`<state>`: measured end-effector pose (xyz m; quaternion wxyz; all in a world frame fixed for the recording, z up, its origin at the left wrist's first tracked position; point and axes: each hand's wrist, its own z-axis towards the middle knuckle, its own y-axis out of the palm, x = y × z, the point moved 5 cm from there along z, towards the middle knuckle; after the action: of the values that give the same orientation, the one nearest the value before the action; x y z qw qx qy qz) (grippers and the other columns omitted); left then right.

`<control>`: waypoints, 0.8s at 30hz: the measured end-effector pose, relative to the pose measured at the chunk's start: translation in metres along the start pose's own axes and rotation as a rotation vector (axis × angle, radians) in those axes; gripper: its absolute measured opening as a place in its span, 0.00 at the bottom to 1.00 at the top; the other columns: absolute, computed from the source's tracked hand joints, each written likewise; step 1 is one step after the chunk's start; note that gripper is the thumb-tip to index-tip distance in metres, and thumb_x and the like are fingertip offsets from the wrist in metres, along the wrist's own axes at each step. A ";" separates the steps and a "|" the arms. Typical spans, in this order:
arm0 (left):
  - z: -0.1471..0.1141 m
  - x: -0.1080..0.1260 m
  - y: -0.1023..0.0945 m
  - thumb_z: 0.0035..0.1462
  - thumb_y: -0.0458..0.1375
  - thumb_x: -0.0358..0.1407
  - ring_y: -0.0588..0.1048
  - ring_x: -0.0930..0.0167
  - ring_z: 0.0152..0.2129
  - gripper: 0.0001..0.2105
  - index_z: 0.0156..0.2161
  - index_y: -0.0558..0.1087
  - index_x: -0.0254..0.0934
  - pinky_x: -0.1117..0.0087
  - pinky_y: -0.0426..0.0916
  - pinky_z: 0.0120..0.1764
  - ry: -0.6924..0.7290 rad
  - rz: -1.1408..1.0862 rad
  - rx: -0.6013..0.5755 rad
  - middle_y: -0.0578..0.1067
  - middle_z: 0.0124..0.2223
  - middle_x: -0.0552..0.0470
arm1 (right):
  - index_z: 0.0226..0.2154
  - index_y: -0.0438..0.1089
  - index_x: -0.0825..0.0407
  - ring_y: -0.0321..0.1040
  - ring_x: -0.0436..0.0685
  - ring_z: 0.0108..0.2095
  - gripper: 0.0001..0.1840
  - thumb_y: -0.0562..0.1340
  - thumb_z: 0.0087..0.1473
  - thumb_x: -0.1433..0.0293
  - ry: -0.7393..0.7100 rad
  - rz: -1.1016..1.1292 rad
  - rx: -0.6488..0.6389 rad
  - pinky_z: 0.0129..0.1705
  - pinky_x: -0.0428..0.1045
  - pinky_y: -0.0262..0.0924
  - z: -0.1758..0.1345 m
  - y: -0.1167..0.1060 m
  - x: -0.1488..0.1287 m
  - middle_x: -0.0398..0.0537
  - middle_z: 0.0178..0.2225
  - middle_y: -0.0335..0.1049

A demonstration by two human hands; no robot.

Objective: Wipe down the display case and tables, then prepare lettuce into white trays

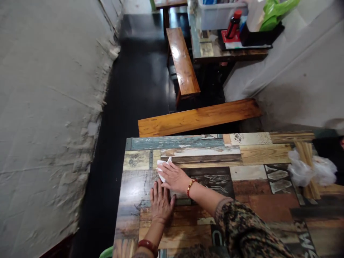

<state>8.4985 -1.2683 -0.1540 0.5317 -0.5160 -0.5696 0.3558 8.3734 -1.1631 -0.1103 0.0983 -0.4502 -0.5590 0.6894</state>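
My right hand [174, 176] presses a folded white paper napkin [162, 165] against the patchwork-patterned table [258, 172]. The napkin's edges stick out past the fingers, and the rest is hidden under the palm. Just below it, my left hand [161, 205] lies flat on the tabletop with its fingers spread, holding nothing. Its fingertips are close to the heel of my right hand.
Bundled wooden sticks [307, 170] in clear plastic lie at the table's right. Beyond the far edge stand two wooden benches [199, 116], [184, 64]. A second table holds a red bottle [233, 25] and a plastic bin [217, 16]. A rough wall [53, 107] runs along the left.
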 end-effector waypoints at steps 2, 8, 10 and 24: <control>-0.002 -0.001 0.001 0.58 0.52 0.41 0.49 0.53 0.66 0.29 0.62 0.62 0.28 0.49 0.45 0.63 0.015 0.013 0.015 0.57 0.67 0.34 | 0.64 0.52 0.57 0.36 0.59 0.69 0.30 0.53 0.62 0.64 0.075 -0.060 0.048 0.68 0.60 0.36 -0.005 -0.020 0.020 0.56 0.66 0.51; -0.008 -0.005 0.002 0.56 0.54 0.45 0.53 0.52 0.65 0.32 0.64 0.59 0.32 0.49 0.48 0.63 0.016 0.002 0.044 0.57 0.67 0.35 | 0.65 0.46 0.66 0.29 0.68 0.69 0.37 0.55 0.61 0.61 0.580 -0.225 0.147 0.67 0.66 0.31 0.003 -0.020 0.066 0.67 0.69 0.37; -0.010 -0.006 0.001 0.56 0.55 0.47 0.55 0.51 0.64 0.32 0.62 0.62 0.33 0.48 0.49 0.62 0.022 -0.010 0.045 0.61 0.66 0.35 | 0.64 0.48 0.66 0.30 0.67 0.69 0.39 0.56 0.60 0.58 0.331 -0.187 0.022 0.68 0.64 0.30 0.028 0.018 0.018 0.65 0.69 0.39; -0.025 -0.016 -0.003 0.55 0.54 0.52 0.54 0.48 0.64 0.35 0.62 0.61 0.32 0.43 0.51 0.61 0.081 -0.254 0.067 0.63 0.63 0.34 | 0.63 0.53 0.63 0.37 0.68 0.68 0.37 0.55 0.60 0.55 -0.122 -0.182 -0.081 0.68 0.64 0.31 0.142 0.100 -0.077 0.62 0.68 0.43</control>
<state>8.5203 -1.2875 -0.1504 0.6119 -0.4356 -0.5962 0.2833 8.3507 -1.3451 -0.1608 0.1080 -0.3583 -0.6297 0.6807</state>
